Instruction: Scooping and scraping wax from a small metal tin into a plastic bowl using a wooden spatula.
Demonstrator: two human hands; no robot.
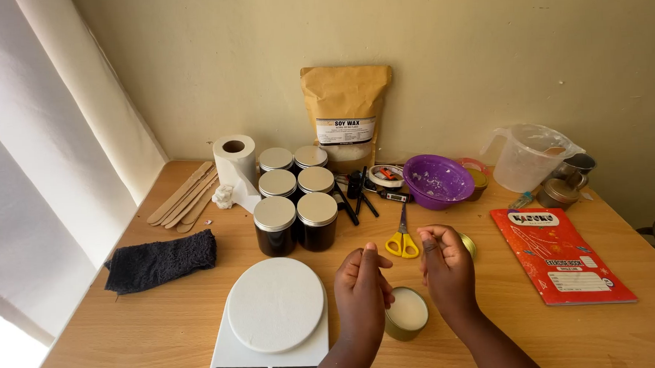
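Note:
My left hand point(362, 293) hovers over the near middle of the wooden table, its fingers curled loosely, just left of a small gold tin point(407, 314) filled with pale wax. My right hand point(446, 267) is just right of the tin with fingertips pinched together; whether something tiny sits between them I cannot tell. A gold lid point(468, 245) peeks out behind the right hand. Yellow-handled scissors point(403, 238) lie just beyond both hands. A white round kitchen scale point(274, 308) stands to the left of my left hand.
Several dark jars with silver lids point(296, 200), a paper roll point(235, 160), wooden sticks point(184, 196) and a dark cloth point(161, 260) are at the left. A brown wax bag point(347, 113), purple bowl point(438, 181), clear jug point(526, 157) and red notebook point(559, 253) sit behind and right.

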